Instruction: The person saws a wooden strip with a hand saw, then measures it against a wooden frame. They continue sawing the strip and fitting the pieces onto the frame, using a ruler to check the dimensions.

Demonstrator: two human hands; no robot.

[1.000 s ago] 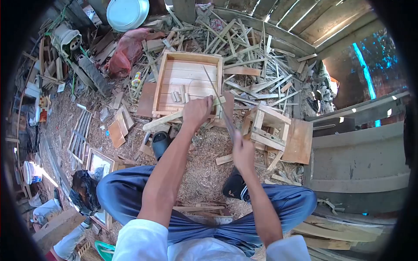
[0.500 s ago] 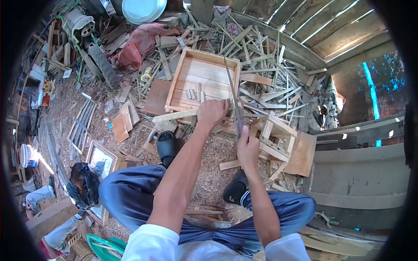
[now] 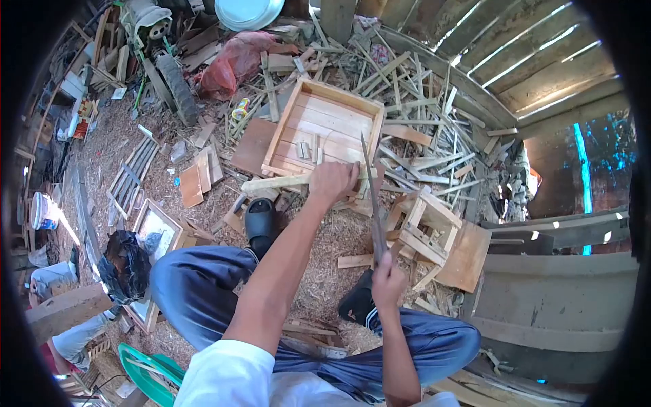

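My left hand (image 3: 333, 183) is closed round a pale wooden strip (image 3: 274, 182), which lies crosswise at the near edge of a shallow wooden tray-like box (image 3: 274, 139). The strip's right end sticks out past my fingers. In my right hand (image 3: 388, 279) is the handle of a handsaw (image 3: 375, 203), its long narrow blade pointing away from me. The blade crosses the strip near that right end, just beside my left fingers; whether the teeth are in the wood cannot be made out. Several short wood pieces (image 3: 303, 150) lie inside the box.
Scrap sticks (image 3: 424, 163) are heaped behind and right of the box. A small wooden frame (image 3: 428, 227) stands to the right, near a thin board (image 3: 464, 258). My sandalled feet (image 3: 261, 224) flank sawdust-covered ground. At the lower left, another person's legs (image 3: 85, 336) show.
My right hand has drawn back toward me, pulling the saw's tip nearer the strip. My left hand still grips the strip. The whole view has shifted slightly.
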